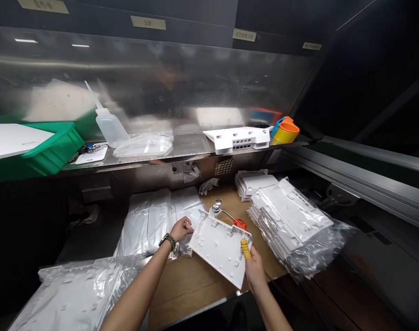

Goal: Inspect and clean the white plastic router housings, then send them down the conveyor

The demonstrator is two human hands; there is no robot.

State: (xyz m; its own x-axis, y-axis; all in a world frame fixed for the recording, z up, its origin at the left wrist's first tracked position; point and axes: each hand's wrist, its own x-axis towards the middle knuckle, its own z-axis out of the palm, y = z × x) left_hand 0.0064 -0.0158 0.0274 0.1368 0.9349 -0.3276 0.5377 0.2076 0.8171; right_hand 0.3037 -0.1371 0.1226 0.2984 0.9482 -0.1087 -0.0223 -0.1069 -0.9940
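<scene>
A white panel (218, 246) is held tilted above the brown-covered desk (185, 289), between the two hands. The right hand (255, 271) pinches its right edge, the thumb in a yellow cover (246, 248) lying over the face. The left hand (181, 228) is just beside the upper left corner, fingers curled in towards the thumb; whether they pinch anything I cannot tell. Behind the panel are one small metal-topped container (215, 209) and one red-handled tool (240, 224). Flat clear bags (147, 225) lie to the left, with one bagged batch of panels (70, 294) nearer the person. To the right are two stacks, one bagged (292, 214) and one smaller, unbagged (254, 181); their layers cannot be counted surely. The shelf (192, 146) bears one green bin (54, 147), one squeeze bottle (111, 128), one vented white part (240, 139) and an orange, yellow and blue tape-like item (285, 131). Four tags run along the top: one reads "SIP" (148, 23), the leftmost seems to read "首件单" (43, 5), and the other two are too small to read surely.
</scene>
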